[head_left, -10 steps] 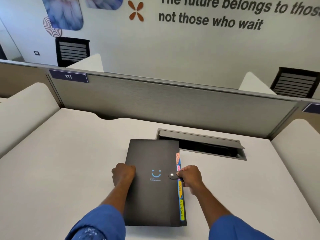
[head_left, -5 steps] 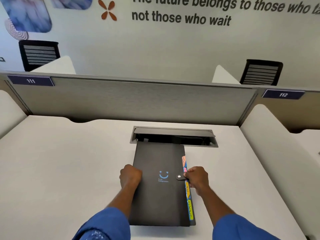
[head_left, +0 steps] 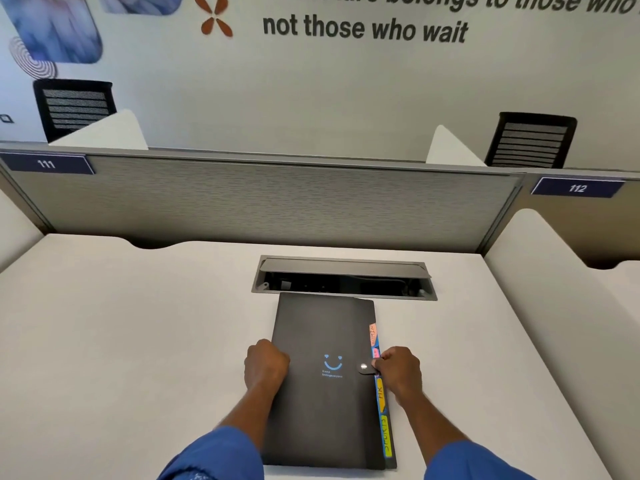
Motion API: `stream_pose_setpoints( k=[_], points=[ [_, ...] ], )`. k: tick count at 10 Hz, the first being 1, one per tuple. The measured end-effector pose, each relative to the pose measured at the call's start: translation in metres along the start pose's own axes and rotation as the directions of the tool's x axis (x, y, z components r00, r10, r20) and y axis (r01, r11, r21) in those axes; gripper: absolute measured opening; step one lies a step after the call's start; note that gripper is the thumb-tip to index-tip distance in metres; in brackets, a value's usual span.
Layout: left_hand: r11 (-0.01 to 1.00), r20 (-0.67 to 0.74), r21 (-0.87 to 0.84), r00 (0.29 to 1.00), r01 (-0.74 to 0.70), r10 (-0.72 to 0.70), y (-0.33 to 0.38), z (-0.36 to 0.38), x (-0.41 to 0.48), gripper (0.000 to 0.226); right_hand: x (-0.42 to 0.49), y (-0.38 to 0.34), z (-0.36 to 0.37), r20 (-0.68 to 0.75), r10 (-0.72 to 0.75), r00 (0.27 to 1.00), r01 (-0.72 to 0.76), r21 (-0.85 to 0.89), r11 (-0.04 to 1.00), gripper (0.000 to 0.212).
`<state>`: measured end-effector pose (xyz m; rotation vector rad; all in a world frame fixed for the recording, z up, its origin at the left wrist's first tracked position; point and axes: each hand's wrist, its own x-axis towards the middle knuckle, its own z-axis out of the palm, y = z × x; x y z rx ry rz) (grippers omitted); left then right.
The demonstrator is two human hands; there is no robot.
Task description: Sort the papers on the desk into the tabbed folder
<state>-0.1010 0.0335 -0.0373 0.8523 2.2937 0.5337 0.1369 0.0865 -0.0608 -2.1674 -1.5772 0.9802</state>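
Observation:
A black tabbed folder (head_left: pixel 325 327) lies closed on the white desk (head_left: pixel 121 341), a blue smiley printed on its cover. Coloured tabs (head_left: pixel 380 393) stick out along its right edge. My left hand (head_left: pixel 266 363) is curled in a fist and presses on the folder's left edge. My right hand (head_left: pixel 396 372) pinches the snap strap (head_left: pixel 364 367) at the folder's right edge. No loose papers show on the desk.
An open cable tray (head_left: pixel 343 280) is set into the desk just beyond the folder. A grey partition (head_left: pixel 270 202) closes the back, white side dividers (head_left: pixel 554 289) flank the desk. Two black chairs (head_left: pixel 531 140) stand behind the partition.
The view has shifted so the folder sits more central and straighter, close to the cable tray. Both hands keep the same hold on the folder.

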Motion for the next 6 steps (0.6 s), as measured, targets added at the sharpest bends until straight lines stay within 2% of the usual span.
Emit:
stream_pose_setpoints(
  k=[2, 3, 4, 5, 6],
  points=[
    [0.998, 0.027, 0.058, 1.000, 0.009, -0.011, -0.004, 0.004, 0.008, 0.005, 0.009, -0.004, 0.000, 0.038, 0.006, 0.999, -0.003, -0.067, 0.998, 0.023],
    [0.995, 0.045, 0.105, 0.999, 0.005, -0.010, -0.004, 0.006, 0.009, 0.020, 0.008, -0.006, -0.001, 0.039, 0.006, 0.999, -0.002, -0.107, 0.994, 0.026],
    [0.979, 0.038, 0.187, 0.997, -0.080, 0.074, 0.005, -0.001, 0.004, 0.029, 0.001, -0.016, -0.009, 0.000, -0.036, 0.999, 0.036, -0.178, 0.983, 0.024],
    [0.903, -0.041, 0.324, 0.950, -0.281, 0.310, 0.021, -0.017, -0.001, 0.037, -0.003, -0.036, -0.022, -0.050, -0.174, 0.984, 0.156, -0.256, 0.954, 0.037],
    [0.803, -0.150, 0.397, 0.832, -0.444, 0.534, 0.040, -0.046, -0.002, 0.053, -0.008, -0.071, -0.040, -0.133, -0.352, 0.926, 0.304, -0.290, 0.907, 0.041]
  ],
)
